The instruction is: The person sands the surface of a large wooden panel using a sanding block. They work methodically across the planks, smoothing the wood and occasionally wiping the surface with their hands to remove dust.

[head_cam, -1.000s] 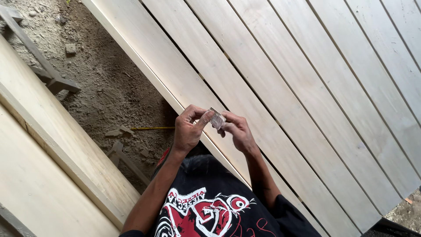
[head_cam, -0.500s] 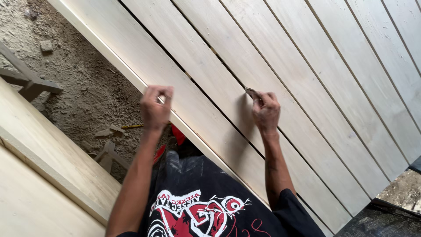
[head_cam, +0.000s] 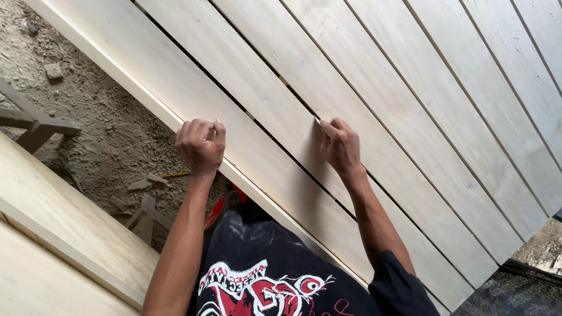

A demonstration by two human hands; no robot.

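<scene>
At the far left, a pale wooden panel [head_cam: 64, 234] lies across the lower corner with a raised batten along its edge; it sits apart from the work, so you need not reach over it. Beside it, bare dirt ground [head_cam: 99, 111] shows through, with a stone [head_cam: 54, 71], a wooden trestle leg [head_cam: 35, 124] and a thin yellow stick [head_cam: 175, 174] lying on it, all well below the boards. Your left hand [head_cam: 201, 146] is curled into a loose fist at the outer edge of the slatted board assembly [head_cam: 410, 117], thumb tip pressed against the forefinger; whether anything is pinched there cannot be told. Judged from its place, this hand steadies you against the edge rail [head_cam: 146, 88]. Your right hand [head_cam: 339, 146] is closed, its fingers pinched on a small thin scrap [head_cam: 319, 122], of which only a corner shows at the fingertips. The scrap is held against the groove between two slats, which suggests you are working along that seam; its material cannot be made out. The slats run diagonally, parallel, with narrow dark gaps. No package, label or sign shows on the boards. The only print in view is the red and white graphic on your black shirt [head_cam: 257, 287], at the bottom centre
</scene>
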